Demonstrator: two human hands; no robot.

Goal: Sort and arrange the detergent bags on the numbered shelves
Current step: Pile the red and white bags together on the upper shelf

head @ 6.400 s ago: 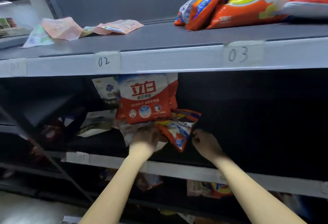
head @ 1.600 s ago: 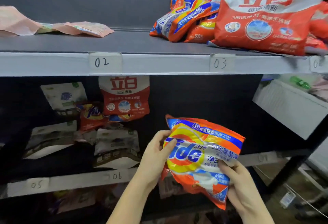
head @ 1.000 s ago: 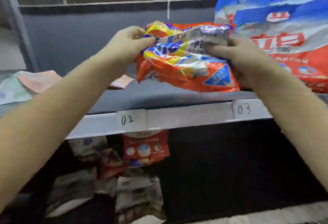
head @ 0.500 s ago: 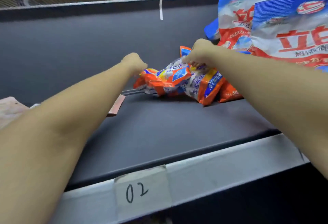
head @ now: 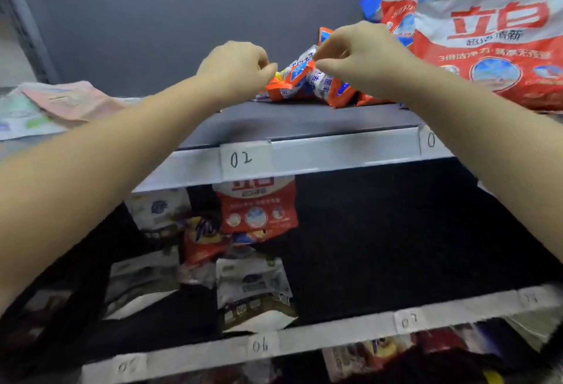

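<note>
The orange detergent bag [head: 300, 80] is seen lying on the upper shelf [head: 304, 121] at upper centre of the frame, among other orange packets, just left of the large red and white bag [head: 493, 48]. Half a second ago both hands were reached deep over the shelf; now they have been drawn back toward the front edge. The left hand [head: 236, 68] is curled beside the bag's left end; whether anything is pinched cannot be told. The right hand [head: 362, 54] is curled above the bag, its fingertips at the bag's upper edge, contact unclear. The label 02 [head: 243, 159], formerly at lower centre, now sits mid-frame, and the lower shelf [head: 335, 339] with its bags is visible again.
</note>
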